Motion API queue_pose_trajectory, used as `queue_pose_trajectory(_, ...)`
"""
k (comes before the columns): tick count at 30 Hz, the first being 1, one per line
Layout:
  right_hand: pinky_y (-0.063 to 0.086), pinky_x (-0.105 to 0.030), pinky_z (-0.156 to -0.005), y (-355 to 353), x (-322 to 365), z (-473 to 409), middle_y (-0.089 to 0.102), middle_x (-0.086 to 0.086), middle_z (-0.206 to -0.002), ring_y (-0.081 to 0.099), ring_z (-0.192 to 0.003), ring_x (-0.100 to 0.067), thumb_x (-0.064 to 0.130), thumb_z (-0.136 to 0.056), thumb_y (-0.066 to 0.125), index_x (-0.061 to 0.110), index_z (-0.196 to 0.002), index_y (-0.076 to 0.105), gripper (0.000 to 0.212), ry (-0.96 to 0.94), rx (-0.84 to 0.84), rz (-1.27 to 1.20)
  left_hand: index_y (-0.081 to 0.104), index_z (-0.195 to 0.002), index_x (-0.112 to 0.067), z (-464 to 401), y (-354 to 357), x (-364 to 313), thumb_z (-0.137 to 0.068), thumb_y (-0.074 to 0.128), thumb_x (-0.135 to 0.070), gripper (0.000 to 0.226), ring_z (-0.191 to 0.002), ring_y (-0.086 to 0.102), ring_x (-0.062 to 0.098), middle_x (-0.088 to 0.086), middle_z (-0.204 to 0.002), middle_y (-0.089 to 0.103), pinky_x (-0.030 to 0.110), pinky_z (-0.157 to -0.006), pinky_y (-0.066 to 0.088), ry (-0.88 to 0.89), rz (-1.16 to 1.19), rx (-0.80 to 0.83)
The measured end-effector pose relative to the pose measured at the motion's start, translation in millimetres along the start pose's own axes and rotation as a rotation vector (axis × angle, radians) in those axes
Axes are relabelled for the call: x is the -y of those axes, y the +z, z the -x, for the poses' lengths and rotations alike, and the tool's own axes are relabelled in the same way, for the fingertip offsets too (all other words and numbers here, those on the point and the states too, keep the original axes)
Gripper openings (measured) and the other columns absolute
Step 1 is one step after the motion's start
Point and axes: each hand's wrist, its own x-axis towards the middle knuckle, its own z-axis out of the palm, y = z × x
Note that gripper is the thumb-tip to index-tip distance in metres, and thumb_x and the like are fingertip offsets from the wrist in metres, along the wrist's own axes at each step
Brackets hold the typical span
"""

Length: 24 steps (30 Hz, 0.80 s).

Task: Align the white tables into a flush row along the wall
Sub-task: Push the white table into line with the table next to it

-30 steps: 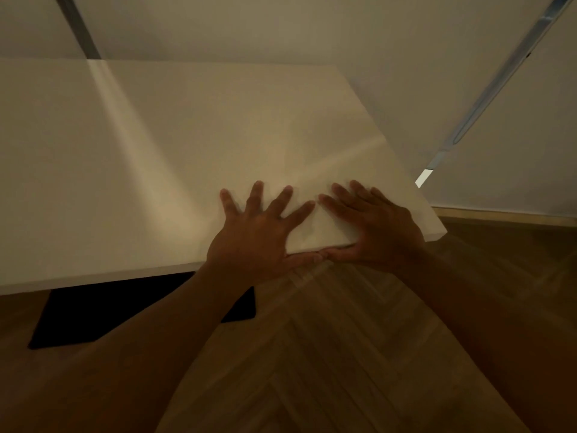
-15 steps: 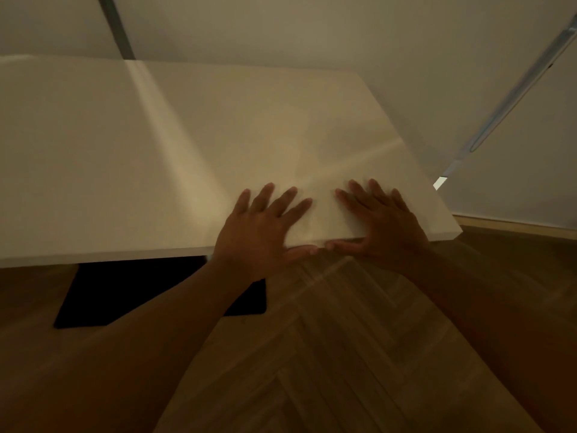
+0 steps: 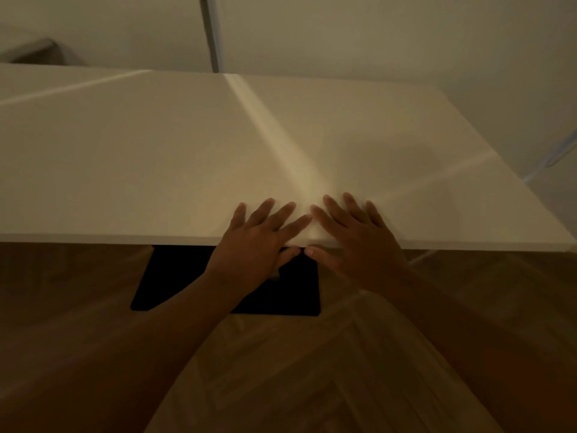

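A white table (image 3: 156, 157) fills the middle of the view, its far edge close to the pale wall (image 3: 343, 32). My left hand (image 3: 259, 235) lies flat on the near edge, fingers spread on the top, thumb along the edge. Beside it, my right hand (image 3: 356, 235) rests the same way, the two thumbs almost touching. At the far left a faint line crosses the top where a second white surface (image 3: 37, 76) seems to begin; the seam is hard to make out in the dim light.
The table's black base plate (image 3: 175, 276) sits on the herringbone wood floor (image 3: 312, 370) under the near edge. A grey vertical strip (image 3: 210, 32) runs up the wall behind. A metal bar (image 3: 559, 154) leans at the right.
The table has swung so its near edge now runs level across the view and its far edge lies along the wall. Both hands stayed flat on the near edge.
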Motion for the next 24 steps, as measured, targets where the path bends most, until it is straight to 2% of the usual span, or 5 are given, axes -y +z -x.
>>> queue_pose_trajectory(5, 0.018, -0.062, -0.119, 2, 35, -20, 0.021, -0.003, -0.166, 0.017, -0.152, -0.035, 0.079, -0.092, 0.016, 0.031, -0.158, 0.019, 0.081, 0.052, 0.062, 0.031, -0.01, -0.157, -0.047, 28, -5, 54, -0.104, 0.022, -0.054, 0.062, -0.156, 0.004, 0.03, -0.007, -0.17, -0.004, 0.058, -0.121, 0.017, -0.015, -0.114, 0.034)
queue_pose_trajectory(9, 0.01, -0.063, -0.12, 3, 68, -45, 0.006, 0.0, -0.168, 0.004, -0.154, -0.031, 0.087, -0.084, 0.013, 0.032, -0.16, 0.007, 0.094, 0.074, 0.117, 0.034, 0.007, -0.159, -0.044, 46, -6, 107, -0.096, 0.011, -0.071, 0.068, -0.151, 0.023, 0.037, 0.001, -0.168, 0.018, 0.063, -0.114, 0.029, -0.028, -0.09, 0.038)
queue_pose_trajectory(13, 0.006, -0.059, -0.122, 2, 96, -67, 0.0, -0.003, -0.169, -0.002, -0.155, -0.029, 0.094, -0.074, 0.004, 0.032, -0.16, 0.001, 0.106, 0.072, 0.138, 0.037, -0.005, -0.156, -0.051, 52, -5, 153, -0.082, 0.014, -0.093, 0.087, -0.155, 0.007, 0.035, -0.002, -0.17, 0.003, 0.063, -0.12, 0.016, -0.082, -0.049, 0.057)
queue_pose_trajectory(20, 0.008, -0.052, -0.124, 8, 142, -100, 0.006, 0.001, -0.169, 0.004, -0.155, -0.025, 0.097, -0.073, 0.025, 0.035, -0.159, 0.005, 0.108, 0.032, 0.09, 0.046, -0.025, -0.15, -0.053, 79, -5, 223, -0.072, 0.014, -0.101, 0.099, -0.153, -0.02, 0.026, -0.01, -0.166, -0.022, 0.064, -0.121, -0.001, -0.082, -0.023, 0.124)
queue_pose_trajectory(24, 0.015, -0.052, -0.123, 11, 139, -100, 0.014, 0.001, -0.168, 0.012, -0.154, -0.026, 0.098, -0.074, 0.022, 0.034, -0.16, 0.01, 0.108, 0.035, 0.071, 0.078, -0.016, -0.154, -0.05, 81, -2, 229, -0.072, 0.015, -0.101, 0.102, -0.155, -0.014, 0.027, -0.009, -0.168, -0.013, 0.065, -0.121, 0.0, -0.053, -0.021, 0.089)
